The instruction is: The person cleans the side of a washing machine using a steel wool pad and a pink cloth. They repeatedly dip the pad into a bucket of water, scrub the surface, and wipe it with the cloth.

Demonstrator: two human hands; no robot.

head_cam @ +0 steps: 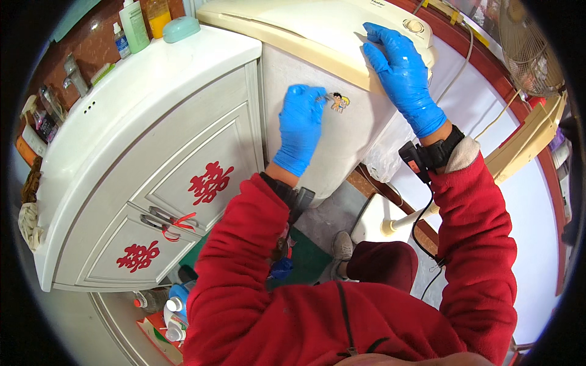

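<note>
In a blue rubber glove, my left hand point(300, 123) is curled against the pale front panel point(306, 68) of a Haier appliance that looks like a washing machine. A small grey metallic thing point(327, 97) shows at its fingertips; the fist hides most of it. Just right of it, a cartoon sticker point(339, 102) of two figures is on the panel. My right hand point(400, 68), also gloved in blue, lies on the cream top point(311, 23) near its front edge. Its thumb and fingers are apart, with nothing seen in them. A round dial point(413, 25) is just beyond it.
To the left stands a white washbasin counter point(151, 73) bearing several bottles and a teal soap box point(181, 29). Red ribbon hangs from its cabinet handles point(160, 218). A fan point(526, 45) is at the far right. Cleaning bottles point(176, 304) stand low at left; a cable hangs by my right sleeve.
</note>
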